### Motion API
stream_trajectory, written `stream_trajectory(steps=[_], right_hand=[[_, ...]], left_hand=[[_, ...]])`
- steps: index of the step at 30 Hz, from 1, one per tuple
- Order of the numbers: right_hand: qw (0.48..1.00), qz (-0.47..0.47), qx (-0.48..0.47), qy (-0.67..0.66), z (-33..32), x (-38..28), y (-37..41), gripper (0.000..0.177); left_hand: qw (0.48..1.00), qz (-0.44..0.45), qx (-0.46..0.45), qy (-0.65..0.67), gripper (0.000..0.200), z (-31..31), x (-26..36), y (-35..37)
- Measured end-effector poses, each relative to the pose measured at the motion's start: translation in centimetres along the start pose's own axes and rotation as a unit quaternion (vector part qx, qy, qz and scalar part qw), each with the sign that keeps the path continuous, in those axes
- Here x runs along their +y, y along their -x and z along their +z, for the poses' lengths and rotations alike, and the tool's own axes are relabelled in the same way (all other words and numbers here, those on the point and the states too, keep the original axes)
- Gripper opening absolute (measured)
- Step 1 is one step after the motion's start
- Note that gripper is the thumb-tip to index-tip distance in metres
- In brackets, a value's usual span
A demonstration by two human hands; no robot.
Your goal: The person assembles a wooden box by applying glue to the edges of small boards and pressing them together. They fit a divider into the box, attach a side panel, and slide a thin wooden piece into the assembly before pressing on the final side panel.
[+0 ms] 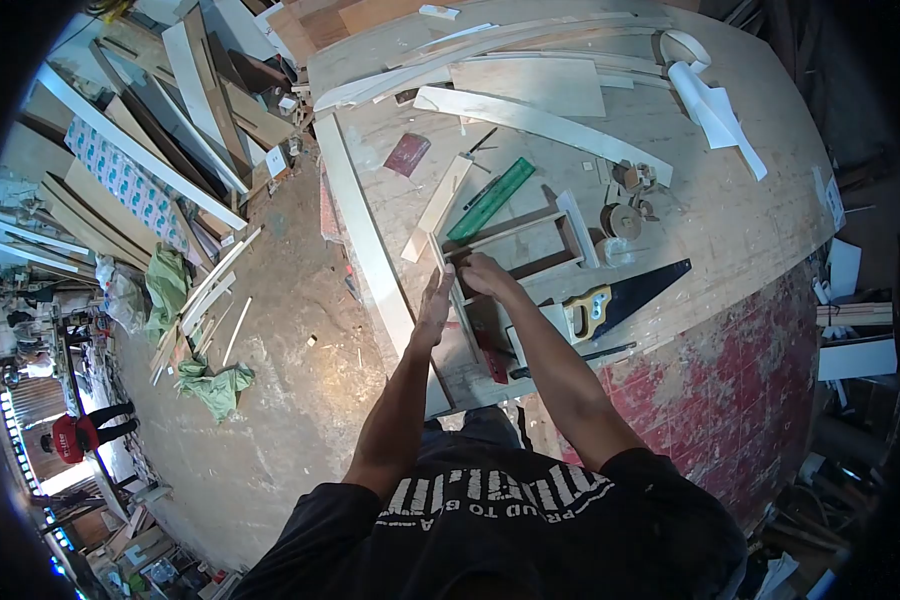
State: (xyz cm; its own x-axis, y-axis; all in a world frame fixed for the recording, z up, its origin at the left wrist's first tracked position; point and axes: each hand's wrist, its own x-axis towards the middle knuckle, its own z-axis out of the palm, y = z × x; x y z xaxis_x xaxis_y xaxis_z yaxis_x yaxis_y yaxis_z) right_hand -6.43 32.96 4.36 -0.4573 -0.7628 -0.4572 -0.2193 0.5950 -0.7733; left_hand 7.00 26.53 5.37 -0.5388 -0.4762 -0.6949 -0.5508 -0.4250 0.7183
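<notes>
A small wooden frame (525, 240) with inner compartments lies on the worktable (770, 190) in front of me. My left hand (435, 305) rests along the frame's left side with its fingers stretched out. My right hand (485, 276) reaches into the frame near the same side, its fingers bent together; what they hold, if anything, is hidden. Right of the frame lies a handsaw (635, 297) with a yellow and black handle. A green ruler-like piece (492, 198) lies beyond the frame, beside a short light board (440, 208).
A long pale board (365, 220) runs along the table's left edge. More strips and a long board (540, 125) lie at the back. A tape roll (622, 221) is on the right. Scrap wood (210, 300) leans and lies left. A person (75, 437) is far left.
</notes>
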Motion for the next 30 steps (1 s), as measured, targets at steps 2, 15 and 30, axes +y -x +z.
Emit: stream_trajectory(steps=[2,15,30], right_hand=[[0.999,0.020,-0.045,-0.013,1.2,0.8,-1.1,0.035],[0.996,0.035,-0.065,0.056,3.1,2.8,-3.0,0.029],[0.996,0.017,-0.083,0.021,3.6,4.5,-4.2,0.025]], left_hand=[[1.000,-0.025,-0.006,0.003,0.096,0.1,1.4,1.2],[0.998,0.055,-0.035,-0.001,0.093,-0.3,0.0,-0.3],[0.998,0.036,-0.041,0.027,0.095,0.0,0.2,-0.2]])
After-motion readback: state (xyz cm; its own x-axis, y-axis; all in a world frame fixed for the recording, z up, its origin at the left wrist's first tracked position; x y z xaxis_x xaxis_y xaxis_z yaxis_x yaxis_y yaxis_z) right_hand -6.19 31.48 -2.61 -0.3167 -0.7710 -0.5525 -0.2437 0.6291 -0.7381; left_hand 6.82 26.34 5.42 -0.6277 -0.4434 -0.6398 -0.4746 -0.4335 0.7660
